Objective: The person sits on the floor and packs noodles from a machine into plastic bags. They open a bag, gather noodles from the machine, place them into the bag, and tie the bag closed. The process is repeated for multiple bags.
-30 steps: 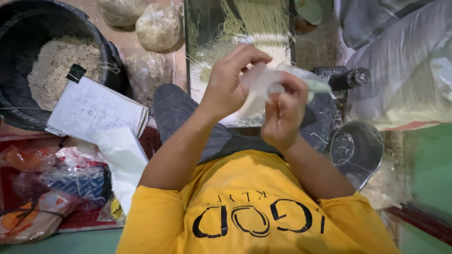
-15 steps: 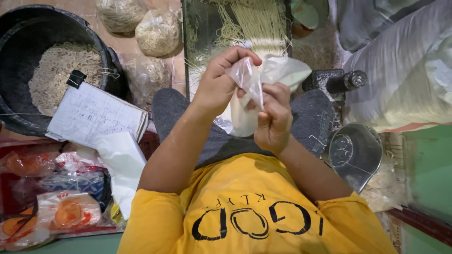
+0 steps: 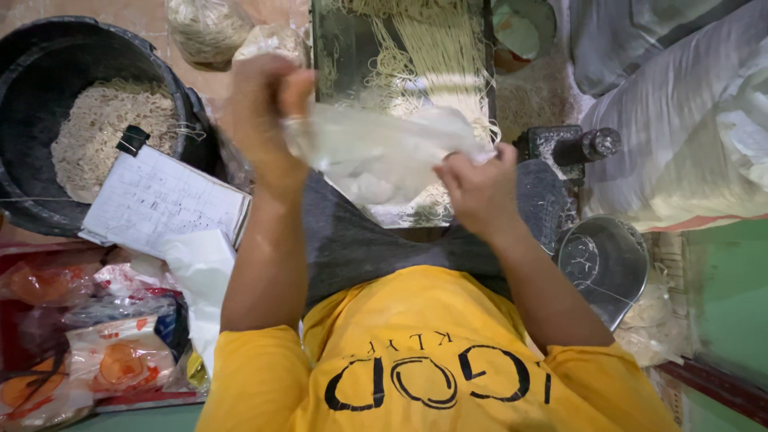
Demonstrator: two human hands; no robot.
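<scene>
Apparently clear bag stretched between left hand, right hand.

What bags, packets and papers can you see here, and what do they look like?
Clear plastic bag: thin, crumpled, stretched between left hand and right hand.
Clipboard paper: white handwritten sheet under a black clip, leaning on the black tub.
Snack packets: shiny, red, orange and white, bottom left.
Noodle bags: clear, rounded, top.
Sack: big, whitish, right.

Left hand raised far-left, fingers pinched shut; right hand lower right, fist clenched; both forearms bare.
</scene>
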